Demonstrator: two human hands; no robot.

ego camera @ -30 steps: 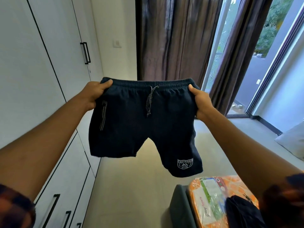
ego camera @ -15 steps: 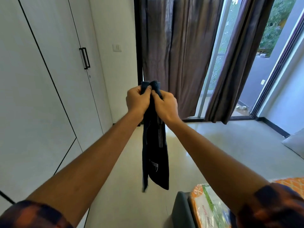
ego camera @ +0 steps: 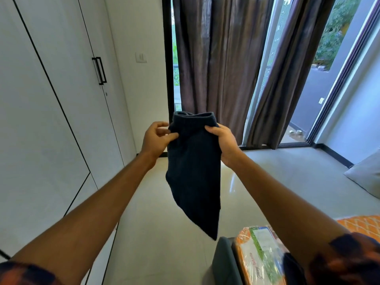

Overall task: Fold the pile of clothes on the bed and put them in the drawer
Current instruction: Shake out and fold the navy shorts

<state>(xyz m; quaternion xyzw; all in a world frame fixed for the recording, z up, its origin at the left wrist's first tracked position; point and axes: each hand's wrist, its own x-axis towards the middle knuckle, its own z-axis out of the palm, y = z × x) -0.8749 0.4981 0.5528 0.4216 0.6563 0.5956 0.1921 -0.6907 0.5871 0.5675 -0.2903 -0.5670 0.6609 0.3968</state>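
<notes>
Shorts [ego camera: 193,171] (one) hang from left hand [ego camera: 156,139], right hand [ego camera: 223,141].

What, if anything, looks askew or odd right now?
Only the navy shorts: held by the waistband in the left hand and right hand, they hang lopsided, the bottom edge slanting to a point at lower right, so the legs look unevenly matched. No damage shows.

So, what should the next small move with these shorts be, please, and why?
Probably slide the left hand down and lift the hanging end to the waistband: the shorts hang doubled lengthwise, with both it and the right hand holding the top.
</notes>
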